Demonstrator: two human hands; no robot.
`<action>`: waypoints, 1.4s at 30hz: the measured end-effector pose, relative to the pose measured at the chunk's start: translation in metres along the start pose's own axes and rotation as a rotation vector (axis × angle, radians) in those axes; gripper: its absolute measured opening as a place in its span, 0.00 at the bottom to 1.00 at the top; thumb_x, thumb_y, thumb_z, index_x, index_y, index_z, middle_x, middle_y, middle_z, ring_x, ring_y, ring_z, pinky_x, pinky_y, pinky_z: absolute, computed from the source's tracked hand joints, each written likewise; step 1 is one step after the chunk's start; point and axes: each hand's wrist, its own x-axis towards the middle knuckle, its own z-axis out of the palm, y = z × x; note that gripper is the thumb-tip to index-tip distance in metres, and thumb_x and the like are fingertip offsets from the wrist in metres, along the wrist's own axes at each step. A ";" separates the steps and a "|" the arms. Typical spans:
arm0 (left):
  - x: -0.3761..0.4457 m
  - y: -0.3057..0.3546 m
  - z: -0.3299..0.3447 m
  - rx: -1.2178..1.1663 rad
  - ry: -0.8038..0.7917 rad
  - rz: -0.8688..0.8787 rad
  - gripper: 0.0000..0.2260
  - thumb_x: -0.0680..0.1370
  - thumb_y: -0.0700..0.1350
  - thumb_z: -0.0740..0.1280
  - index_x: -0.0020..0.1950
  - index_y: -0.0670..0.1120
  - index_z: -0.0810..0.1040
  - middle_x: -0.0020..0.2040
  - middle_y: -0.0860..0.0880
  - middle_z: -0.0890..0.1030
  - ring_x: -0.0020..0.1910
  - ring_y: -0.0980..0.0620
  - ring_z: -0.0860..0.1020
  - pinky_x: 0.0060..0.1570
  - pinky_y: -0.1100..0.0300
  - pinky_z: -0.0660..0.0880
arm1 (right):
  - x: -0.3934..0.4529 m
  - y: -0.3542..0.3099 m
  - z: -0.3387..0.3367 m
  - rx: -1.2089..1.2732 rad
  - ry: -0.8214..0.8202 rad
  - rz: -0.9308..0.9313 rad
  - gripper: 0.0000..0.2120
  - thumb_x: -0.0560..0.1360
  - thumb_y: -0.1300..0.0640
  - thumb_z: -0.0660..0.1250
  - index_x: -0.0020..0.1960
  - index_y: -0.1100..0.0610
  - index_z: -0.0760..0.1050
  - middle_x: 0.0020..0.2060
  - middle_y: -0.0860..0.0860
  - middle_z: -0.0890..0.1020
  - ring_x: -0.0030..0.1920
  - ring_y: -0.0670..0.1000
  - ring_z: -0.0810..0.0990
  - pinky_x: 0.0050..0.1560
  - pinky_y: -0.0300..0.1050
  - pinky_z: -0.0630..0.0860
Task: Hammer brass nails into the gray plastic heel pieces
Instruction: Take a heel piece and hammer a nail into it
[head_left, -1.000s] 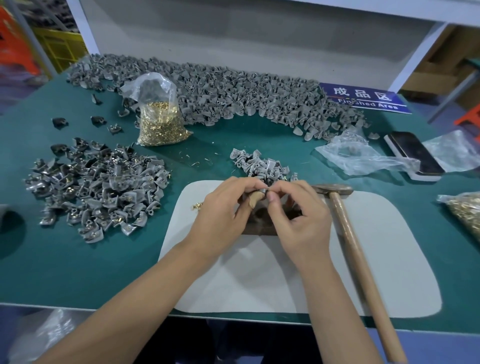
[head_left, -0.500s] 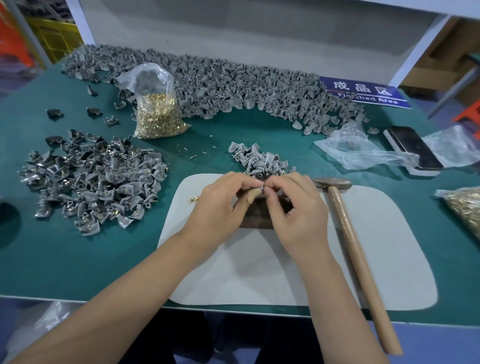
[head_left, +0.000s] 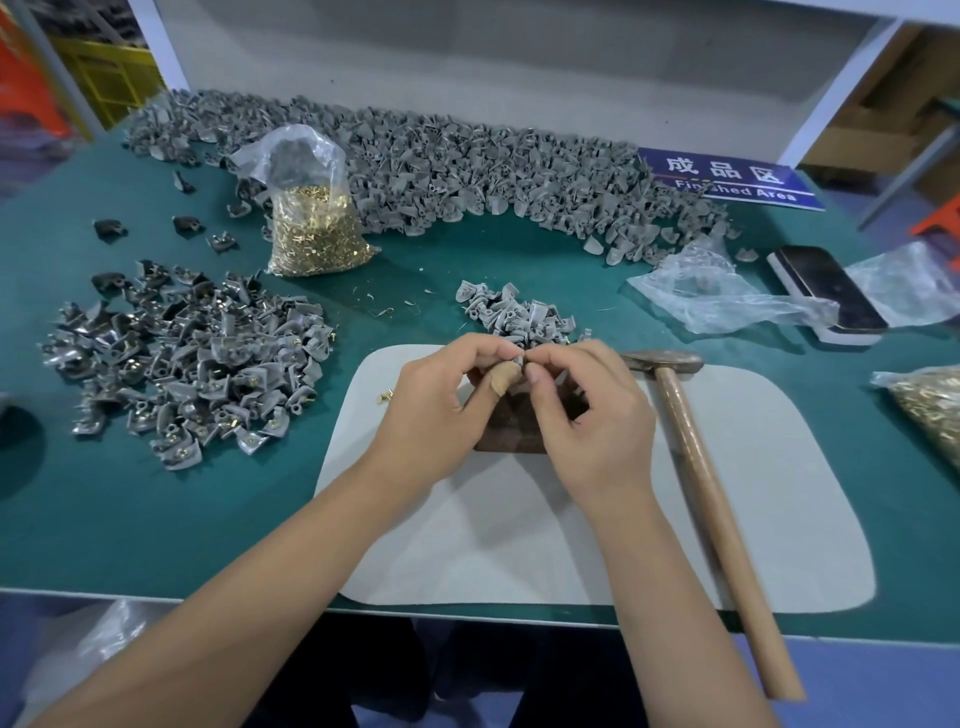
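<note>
Centrally, the left hand (head_left: 441, 402) and right hand (head_left: 589, 415) meet fingertip to fingertip above a dark block (head_left: 511, 431) that rests on a pale gray mat (head_left: 597, 545). Both forearms reach in from the near table edge. The left hand's curled fingers and bandaged thumb pinch a small gray heel piece (head_left: 518, 360); the right hand's thumb and forefinger are pinched against that piece, and whether a nail lies between them is too small to tell.

Legible writing: a blue sign (head_left: 727, 179) at the far right reads "成品区" above "Finished Area".

Surroundings: a wooden-handled hammer (head_left: 696, 467) lies untouched on the mat just right of the right hand. A small heap of gray heel pieces (head_left: 514, 314) sits just beyond the hands, a larger heap with brass nails fitted (head_left: 187, 364) lies to the left, and a long bank of gray pieces (head_left: 441, 166) lines the far edge of the green table (head_left: 156, 519). A clear bag of brass nails (head_left: 311, 223) stands at far left; a phone (head_left: 826, 293) lies at right.
</note>
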 end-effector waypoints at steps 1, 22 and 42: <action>0.000 0.000 0.000 -0.003 0.003 -0.003 0.09 0.80 0.45 0.69 0.55 0.59 0.80 0.49 0.62 0.83 0.49 0.60 0.82 0.50 0.70 0.74 | 0.000 0.000 0.000 0.003 0.006 0.003 0.05 0.79 0.61 0.71 0.52 0.56 0.84 0.45 0.46 0.82 0.45 0.48 0.79 0.46 0.46 0.77; -0.001 0.003 0.001 -0.017 -0.007 0.032 0.07 0.80 0.41 0.70 0.56 0.52 0.80 0.47 0.63 0.82 0.48 0.64 0.81 0.51 0.73 0.72 | -0.003 0.004 0.001 0.065 0.013 0.048 0.05 0.79 0.61 0.71 0.52 0.53 0.84 0.44 0.42 0.82 0.43 0.48 0.80 0.44 0.50 0.77; 0.003 -0.005 -0.005 0.168 -0.035 0.025 0.03 0.77 0.45 0.75 0.47 0.54 0.85 0.46 0.57 0.77 0.54 0.55 0.75 0.55 0.65 0.68 | -0.007 0.027 -0.083 -0.827 -0.306 0.656 0.15 0.86 0.52 0.54 0.63 0.61 0.72 0.58 0.61 0.74 0.52 0.65 0.76 0.44 0.54 0.66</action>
